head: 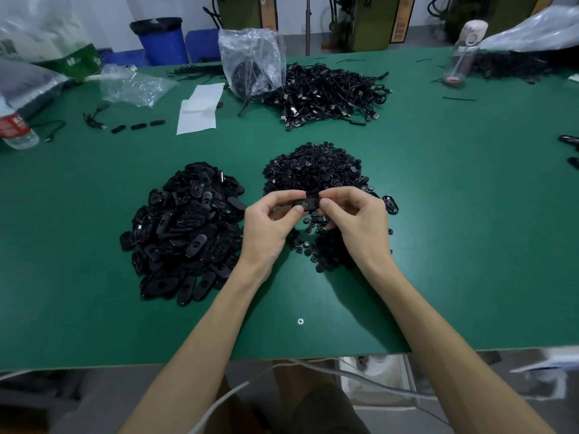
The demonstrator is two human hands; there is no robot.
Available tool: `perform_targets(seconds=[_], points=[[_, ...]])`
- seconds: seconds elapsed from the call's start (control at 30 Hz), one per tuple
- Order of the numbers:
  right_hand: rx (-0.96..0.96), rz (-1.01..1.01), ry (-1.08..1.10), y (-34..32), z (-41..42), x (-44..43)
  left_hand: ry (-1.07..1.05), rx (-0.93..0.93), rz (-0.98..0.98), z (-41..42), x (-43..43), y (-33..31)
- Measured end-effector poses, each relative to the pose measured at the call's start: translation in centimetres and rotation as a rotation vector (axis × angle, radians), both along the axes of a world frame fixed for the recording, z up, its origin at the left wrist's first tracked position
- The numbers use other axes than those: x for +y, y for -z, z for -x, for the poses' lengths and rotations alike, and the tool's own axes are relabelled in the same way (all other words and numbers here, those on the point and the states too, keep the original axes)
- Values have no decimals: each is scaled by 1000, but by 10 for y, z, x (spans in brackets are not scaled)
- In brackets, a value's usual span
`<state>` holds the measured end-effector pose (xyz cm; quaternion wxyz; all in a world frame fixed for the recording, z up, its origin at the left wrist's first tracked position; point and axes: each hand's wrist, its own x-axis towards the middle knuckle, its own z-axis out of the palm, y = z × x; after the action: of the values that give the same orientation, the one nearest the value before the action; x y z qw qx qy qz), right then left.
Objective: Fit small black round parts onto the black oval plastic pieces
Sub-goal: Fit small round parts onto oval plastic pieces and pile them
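Observation:
A black oval plastic piece (308, 202) is held above the green table (454, 214) between both hands. My left hand (269, 223) pinches its left end with thumb and fingers. My right hand (354, 217) pinches its right end. A big heap of black oval pieces (185, 233) lies to the left of my hands. A heap of small black round parts (313, 167) lies just behind my hands, with more round parts (326, 249) scattered under them. Whether a round part sits in the held piece cannot be made out.
A pile of black cables (332, 95) and a clear plastic bag (250, 61) lie at the back. White paper sheets (200, 108), three loose oval pieces (138, 126), a water bottle (15, 126) at left, a drinking bottle (463, 54) at right. One oval piece (391, 204) lies right of my hands.

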<state>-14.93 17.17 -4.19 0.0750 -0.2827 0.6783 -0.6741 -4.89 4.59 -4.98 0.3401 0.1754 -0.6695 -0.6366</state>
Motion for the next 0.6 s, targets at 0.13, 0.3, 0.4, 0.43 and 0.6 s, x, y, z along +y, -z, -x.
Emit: perform_targets(seconds=[0.13,0.3,0.4,0.43,0.6], points=[[22,-37,-8,2,-1,0,49,24,-30,-1,-1,-1],[16,-35,-7,0,0,2,107,10,-21,-2,1,-3],[15,-34,-57,-1,-3,1,41,-9,-8,0,0,-2],[12,-39,-70,-1,-3,0,11,-21,0,0,0,-1],[-5,12,-107,-2,-5,1,-33,-21,24,2,2,0]])
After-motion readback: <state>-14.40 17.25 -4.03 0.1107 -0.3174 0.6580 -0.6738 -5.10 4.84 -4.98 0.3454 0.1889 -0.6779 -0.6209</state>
